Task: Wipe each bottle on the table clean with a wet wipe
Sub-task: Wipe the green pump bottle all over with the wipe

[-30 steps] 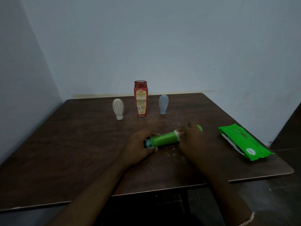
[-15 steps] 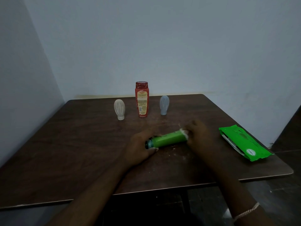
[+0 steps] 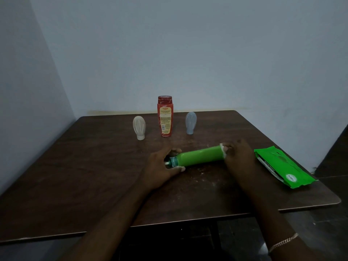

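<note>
A green bottle lies on its side near the middle of the dark wooden table, its teal neck pointing left. My left hand grips it at the neck end. My right hand wraps a white wet wipe around the bottle's base end, hiding that end. Three more bottles stand upright at the back: a whitish one, a red one and a pale blue one.
A green pack of wet wipes lies flat near the table's right edge. Small white specks dot the tabletop beside the bottle. Walls close in behind and on the left. The table's front edge runs just below my forearms.
My right hand with the wipe has slid rightward along the green bottle to its base end, uncovering more of the body. My left hand has kept its hold at the neck.
</note>
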